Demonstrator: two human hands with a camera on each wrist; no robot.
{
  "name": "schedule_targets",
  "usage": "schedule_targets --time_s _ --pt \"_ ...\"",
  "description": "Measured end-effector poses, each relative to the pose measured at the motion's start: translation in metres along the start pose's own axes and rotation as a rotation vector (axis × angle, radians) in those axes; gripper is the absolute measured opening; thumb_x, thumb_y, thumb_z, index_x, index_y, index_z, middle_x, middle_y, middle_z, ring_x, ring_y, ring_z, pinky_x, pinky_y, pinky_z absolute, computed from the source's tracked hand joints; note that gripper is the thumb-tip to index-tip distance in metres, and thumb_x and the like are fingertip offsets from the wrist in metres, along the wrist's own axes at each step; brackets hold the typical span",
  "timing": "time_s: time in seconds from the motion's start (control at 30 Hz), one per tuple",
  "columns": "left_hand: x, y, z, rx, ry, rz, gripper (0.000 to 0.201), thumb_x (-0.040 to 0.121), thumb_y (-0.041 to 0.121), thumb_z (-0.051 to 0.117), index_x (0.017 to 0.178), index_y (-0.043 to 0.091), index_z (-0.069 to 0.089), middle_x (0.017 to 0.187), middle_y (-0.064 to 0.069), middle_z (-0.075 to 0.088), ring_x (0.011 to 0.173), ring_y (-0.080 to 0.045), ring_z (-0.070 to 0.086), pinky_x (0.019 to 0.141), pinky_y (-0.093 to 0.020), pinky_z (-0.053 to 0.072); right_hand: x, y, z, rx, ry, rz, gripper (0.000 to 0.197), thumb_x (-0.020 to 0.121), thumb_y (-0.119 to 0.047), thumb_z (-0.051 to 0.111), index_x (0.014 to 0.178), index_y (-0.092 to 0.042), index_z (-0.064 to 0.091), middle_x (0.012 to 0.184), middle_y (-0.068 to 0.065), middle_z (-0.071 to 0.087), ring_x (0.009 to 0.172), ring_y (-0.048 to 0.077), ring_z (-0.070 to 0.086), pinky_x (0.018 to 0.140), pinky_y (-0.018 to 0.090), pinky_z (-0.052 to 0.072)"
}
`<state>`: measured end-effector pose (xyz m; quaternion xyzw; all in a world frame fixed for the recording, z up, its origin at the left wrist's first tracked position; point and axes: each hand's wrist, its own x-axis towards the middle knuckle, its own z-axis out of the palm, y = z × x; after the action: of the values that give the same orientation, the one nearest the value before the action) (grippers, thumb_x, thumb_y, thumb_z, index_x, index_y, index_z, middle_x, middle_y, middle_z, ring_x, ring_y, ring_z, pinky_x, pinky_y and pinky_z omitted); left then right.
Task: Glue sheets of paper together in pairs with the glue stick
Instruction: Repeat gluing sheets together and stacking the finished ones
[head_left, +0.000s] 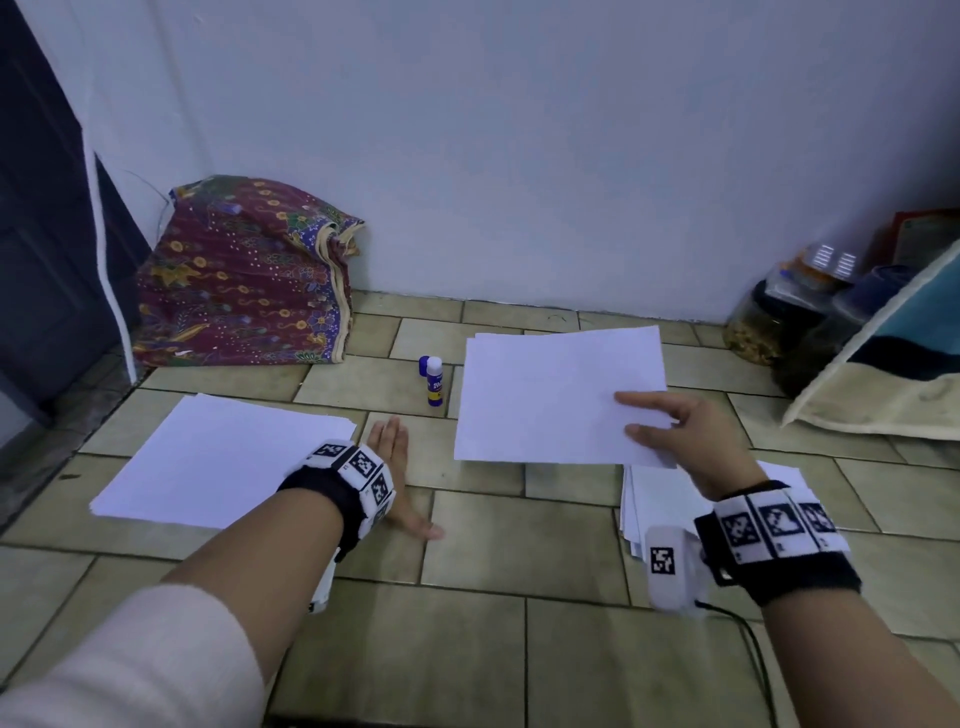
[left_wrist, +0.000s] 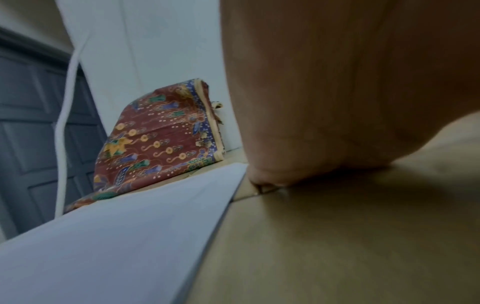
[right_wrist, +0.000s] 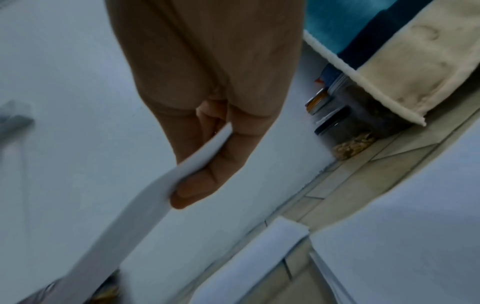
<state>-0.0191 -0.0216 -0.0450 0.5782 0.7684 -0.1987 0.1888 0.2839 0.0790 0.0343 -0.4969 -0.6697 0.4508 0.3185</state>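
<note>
My right hand (head_left: 655, 424) pinches the near right corner of a white sheet of paper (head_left: 558, 395) and holds it above the tiled floor; the right wrist view shows thumb and fingers (right_wrist: 207, 179) clamped on the sheet (right_wrist: 114, 222). A stack of white paper (head_left: 223, 462) lies on the floor at the left. My left hand (head_left: 397, 467) rests flat on the tiles beside that stack (left_wrist: 116, 236), fingers straight. Another pile of sheets (head_left: 657, 506) lies under my right wrist. A glue stick (head_left: 434, 380) stands upright between the two, its blue cap beside it.
A folded batik cloth (head_left: 244, 280) leans against the white wall at the back left. Jars (head_left: 769, 322) and a cushion (head_left: 893, 364) crowd the right side. A dark door (head_left: 41, 260) stands at the far left.
</note>
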Motion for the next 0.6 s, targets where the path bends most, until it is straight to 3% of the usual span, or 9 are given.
schedule_targets --time_s 0.1,0.23,0.27,0.37,0.43,0.53,0.6 --pt "0.002 -0.001 0.003 -0.018 0.004 -0.006 0.148 0.059 0.084 0.060 0.145 -0.001 -0.025 0.154 -0.016 -0.029 0.142 -0.034 -0.028 0.118 -0.048 -0.006 0.025 -0.003 -0.007 0.025 0.020 0.023 0.039 0.080 0.004 0.069 0.100 -0.029 0.069 0.106 0.006 0.068 0.078 0.011 0.063 0.069 0.017 0.051" --pt "-0.005 -0.001 0.003 -0.030 0.041 0.005 0.146 0.060 0.083 0.060 0.146 0.000 -0.024 0.155 -0.015 -0.027 0.143 -0.032 -0.025 0.118 -0.048 -0.008 0.071 0.001 -0.002 -0.088 0.014 0.079 0.038 0.082 0.002 0.068 0.099 -0.031 0.067 0.110 0.018 0.067 0.080 0.022 0.057 0.078 0.034 0.050" --pt "-0.006 -0.001 0.005 -0.035 0.054 0.012 0.145 0.061 0.082 0.061 0.146 0.000 -0.023 0.155 -0.014 -0.027 0.144 -0.031 -0.024 0.118 -0.047 -0.009 0.082 0.002 0.001 -0.132 0.003 0.093 0.036 0.082 0.001 0.068 0.098 -0.032 0.067 0.111 0.019 0.067 0.080 0.021 0.056 0.079 0.033 0.051" --pt "-0.008 -0.002 0.007 -0.061 0.073 0.026 0.144 0.062 0.080 0.063 0.147 0.001 -0.023 0.156 -0.013 -0.027 0.143 -0.030 -0.025 0.116 -0.044 -0.012 0.105 0.003 0.008 -0.243 -0.017 0.145 0.031 0.085 -0.004 0.067 0.108 -0.025 0.070 0.103 0.015 0.067 0.070 0.014 0.053 0.057 0.008 0.046" --pt "-0.007 -0.002 0.007 -0.057 0.063 0.022 0.145 0.061 0.081 0.063 0.146 0.003 -0.024 0.155 -0.012 -0.028 0.143 -0.030 -0.026 0.117 -0.045 -0.011 0.113 0.002 0.012 -0.285 -0.016 0.171 0.034 0.086 -0.006 0.067 0.117 -0.020 0.068 0.103 0.021 0.066 0.072 0.015 0.050 0.049 0.006 0.042" --pt "-0.006 -0.003 0.004 -0.039 0.041 0.021 0.145 0.061 0.082 0.062 0.146 0.004 -0.026 0.154 -0.011 -0.031 0.143 -0.029 -0.027 0.117 -0.044 -0.012 0.122 0.003 0.019 -0.309 -0.025 0.199 0.035 0.087 -0.006 0.066 0.119 -0.020 0.066 0.107 0.010 0.063 0.085 0.015 0.052 0.068 0.019 0.042" --pt "-0.006 -0.003 0.004 -0.035 0.036 0.022 0.145 0.061 0.082 0.062 0.146 0.004 -0.027 0.154 -0.012 -0.032 0.142 -0.029 -0.028 0.117 -0.044 -0.012 0.128 0.005 0.020 -0.328 -0.014 0.212 0.035 0.087 -0.006 0.065 0.119 -0.021 0.066 0.114 0.005 0.060 0.089 0.015 0.053 0.076 0.021 0.039"
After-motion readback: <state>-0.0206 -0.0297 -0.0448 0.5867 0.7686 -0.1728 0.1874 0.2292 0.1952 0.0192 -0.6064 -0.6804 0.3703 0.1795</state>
